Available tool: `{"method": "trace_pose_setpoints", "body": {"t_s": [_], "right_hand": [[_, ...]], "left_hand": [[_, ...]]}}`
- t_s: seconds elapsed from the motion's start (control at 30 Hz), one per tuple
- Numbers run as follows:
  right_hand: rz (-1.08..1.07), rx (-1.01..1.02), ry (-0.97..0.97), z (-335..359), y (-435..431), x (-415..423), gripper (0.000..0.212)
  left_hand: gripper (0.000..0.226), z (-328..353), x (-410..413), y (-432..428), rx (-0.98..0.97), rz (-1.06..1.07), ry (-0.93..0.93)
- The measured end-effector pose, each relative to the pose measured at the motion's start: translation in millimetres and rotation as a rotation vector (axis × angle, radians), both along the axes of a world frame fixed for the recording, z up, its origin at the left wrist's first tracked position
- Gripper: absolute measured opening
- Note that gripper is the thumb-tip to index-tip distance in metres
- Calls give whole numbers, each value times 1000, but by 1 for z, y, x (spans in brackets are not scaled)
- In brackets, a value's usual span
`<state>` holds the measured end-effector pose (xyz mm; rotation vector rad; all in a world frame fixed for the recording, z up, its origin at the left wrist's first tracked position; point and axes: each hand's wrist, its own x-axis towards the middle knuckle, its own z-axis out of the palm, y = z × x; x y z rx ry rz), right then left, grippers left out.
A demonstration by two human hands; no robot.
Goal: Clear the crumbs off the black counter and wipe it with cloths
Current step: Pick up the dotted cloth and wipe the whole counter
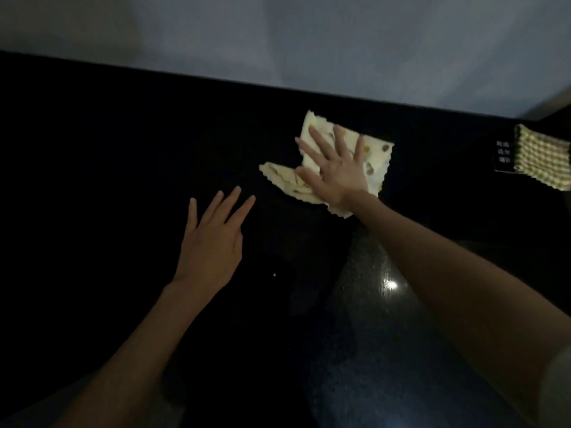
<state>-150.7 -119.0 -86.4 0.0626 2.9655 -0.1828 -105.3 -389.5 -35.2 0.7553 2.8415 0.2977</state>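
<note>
- the right hand [335, 168] lies flat on a pale dotted cloth [378, 163], fingers spread wide and palm pressing down; it grips nothing, only pins the fabric to the counter [108, 168].
- the cloth is cream with scattered brown and yellow dots and a zigzag edge; it is crumpled, with one fold sticking out to the left past the thumb and another corner showing below the wrist.
- the left hand [210, 242] is open too, fingers straight and slightly apart, pointing up and to the right toward the cloth but apart from it; whether it touches the counter or hovers just above, i cannot tell.
- the counter is black and glossy, with a bright glint [391, 285] of light between the forearms (the surface looks speckled there).
- one tiny white crumb [274, 275] sits on the counter just right of the left wrist.
- a second cloth [542, 157], checked in green and cream, lies at the far right edge, well apart from both hands, beside a small dark label [503, 156] with white writing too small to read.
- a pale wall [278, 35] runs behind the counter.
</note>
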Motion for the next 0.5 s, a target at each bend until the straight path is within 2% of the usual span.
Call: {"method": "trace_pose_setpoints", "body": {"t_s": [0.33,0.5], "right_hand": [[-124,18,-45,9,-94,217,63],[-162,9,-57,11,-168,287,63]], "left_hand": [[56,14,74,-57,6,-29,-103],[53,15,106,-74,11,-55,-119]]}}
